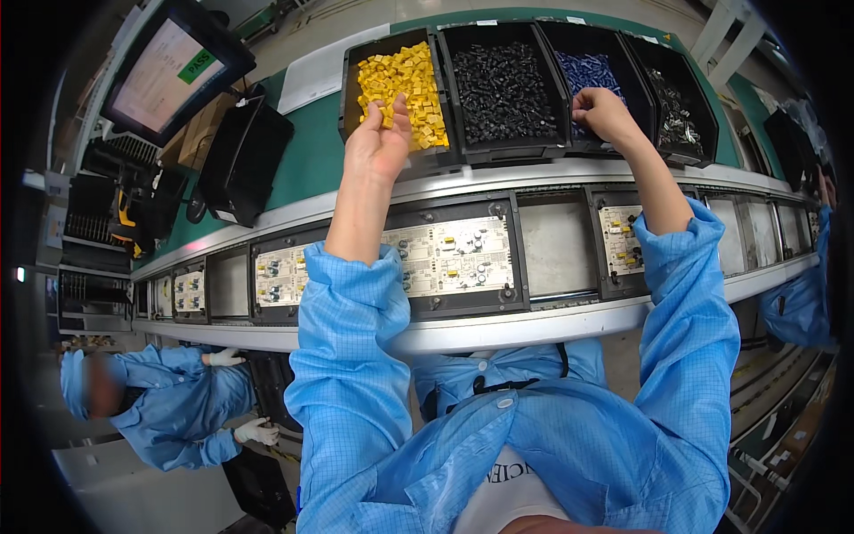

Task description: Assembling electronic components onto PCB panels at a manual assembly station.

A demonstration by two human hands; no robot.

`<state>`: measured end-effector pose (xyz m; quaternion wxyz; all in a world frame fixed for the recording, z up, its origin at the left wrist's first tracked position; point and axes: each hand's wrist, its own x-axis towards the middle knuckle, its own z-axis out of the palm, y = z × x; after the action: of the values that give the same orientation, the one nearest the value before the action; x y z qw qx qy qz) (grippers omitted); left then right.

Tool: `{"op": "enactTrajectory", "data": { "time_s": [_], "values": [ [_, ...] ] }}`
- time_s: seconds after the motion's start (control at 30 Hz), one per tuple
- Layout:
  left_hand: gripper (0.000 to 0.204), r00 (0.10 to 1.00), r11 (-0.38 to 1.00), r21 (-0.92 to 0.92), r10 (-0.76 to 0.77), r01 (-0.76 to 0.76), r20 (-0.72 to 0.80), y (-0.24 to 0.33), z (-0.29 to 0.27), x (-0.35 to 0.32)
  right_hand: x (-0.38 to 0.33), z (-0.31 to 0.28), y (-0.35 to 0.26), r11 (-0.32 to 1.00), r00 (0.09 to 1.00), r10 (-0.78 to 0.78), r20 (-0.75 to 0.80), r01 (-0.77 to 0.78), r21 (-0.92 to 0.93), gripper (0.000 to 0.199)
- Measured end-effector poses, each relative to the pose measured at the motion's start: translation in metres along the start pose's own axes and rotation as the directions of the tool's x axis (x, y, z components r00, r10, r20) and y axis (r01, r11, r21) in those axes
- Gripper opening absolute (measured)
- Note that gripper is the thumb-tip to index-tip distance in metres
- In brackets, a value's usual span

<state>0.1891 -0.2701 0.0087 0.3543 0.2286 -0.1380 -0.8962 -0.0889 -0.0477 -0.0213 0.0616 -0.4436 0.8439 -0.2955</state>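
My left hand (pixel 381 147) is over the near part of a black bin of small yellow block-shaped components (pixel 405 76). Its palm is turned up, and its half-curled fingers stand apart with no part visible in them. My right hand (pixel 607 116) reaches into the bin of small blue cylindrical components (pixel 589 73). Those fingers are bent together at the bin's near left side, and whatever is between them is hidden. Below my arms, a white circuit board panel (pixel 458 254) with yellow and dark components lies in a black carrier frame (pixel 519 298) on the conveyor.
Between my hands stands a bin of black cylindrical components (pixel 503 89); metal-coloured parts (pixel 676 111) fill the rightmost bin. Another panel (pixel 620 240) lies under my right forearm. A monitor (pixel 173 71) is at far left. A gloved co-worker (pixel 178 400) stands at lower left, another person (pixel 801 294) at right.
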Motion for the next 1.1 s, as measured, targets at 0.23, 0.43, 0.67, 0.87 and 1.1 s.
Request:
{"op": "enactTrajectory", "data": {
  "time_s": [0.23, 0.43, 0.67, 0.87, 1.1],
  "values": [
    [0.020, 0.863, 0.979, 0.177, -0.174, 0.101, 0.474, 0.008, -0.044, -0.017, -0.007, 0.000, -0.006, 0.844, 0.972, 0.225, -0.074, -0.157, 0.513, 0.013],
    [0.023, 0.964, 0.913, 0.401, -0.037, -0.074, 0.262, -0.013, -0.036, -0.064, -0.014, -0.017, 0.011, 0.214, 0.966, 0.246, 0.082, -0.137, 0.967, 0.019],
    [0.016, 0.947, 0.811, 0.583, -0.151, -0.045, 0.283, -0.029, -0.045, -0.094, -0.033, -0.022, 0.012, -0.368, 0.962, 0.008, 0.274, -0.252, 0.895, 0.015],
    [0.017, 0.931, 0.570, 0.816, -0.237, -0.099, 0.278, -0.045, -0.059, -0.111, -0.099, 0.006, -0.036, -0.358, 0.919, -0.150, 0.364, -0.394, 0.847, 0.018],
    [0.017, 0.933, -0.059, 0.932, -0.083, -0.357, 0.351, -0.055, -0.067, -0.109, -0.132, 0.040, -0.056, -0.049, 0.895, -0.068, 0.441, -0.444, 0.895, 0.015]
  ]
}}
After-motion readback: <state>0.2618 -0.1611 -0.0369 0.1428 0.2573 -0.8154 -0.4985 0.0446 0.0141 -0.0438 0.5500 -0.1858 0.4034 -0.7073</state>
